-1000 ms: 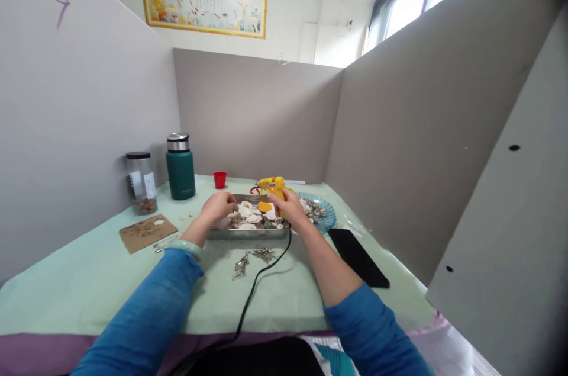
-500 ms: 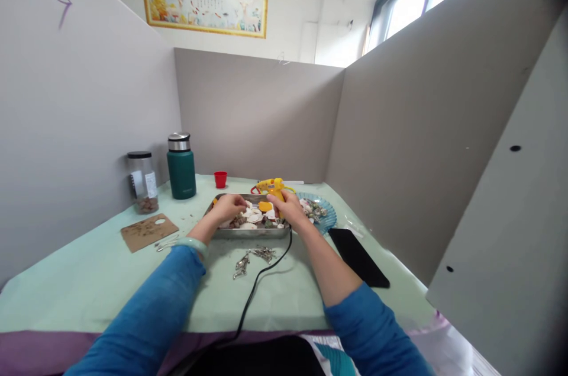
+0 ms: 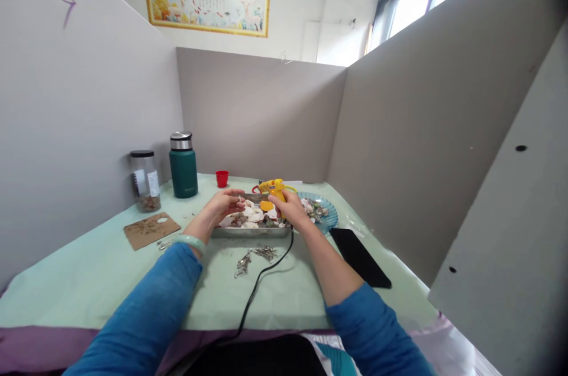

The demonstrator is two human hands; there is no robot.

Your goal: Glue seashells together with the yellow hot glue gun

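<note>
Right hand (image 3: 290,210): wrapped round the grip of the yellow glue gun (image 3: 275,187), nozzle pointing to my left. Gun sits up over the right part of the metal tray (image 3: 252,233); can't tell if it touches anything there. Its black cable (image 3: 262,273) runs down the tablecloth (image 3: 302,299) toward me.

Left hand (image 3: 220,205): over the tray's left side, fingers bent, thumb close to them. Small pale bit at the fingertips; can't tell if I've actually got it gripped or it's a shell behind.

Shells (image 3: 251,219) are spread in the tray. Small metal pieces (image 3: 243,264) in two heaps on my side of it. Blue plate (image 3: 331,219) with more small stuff just right of the tray.
</note>
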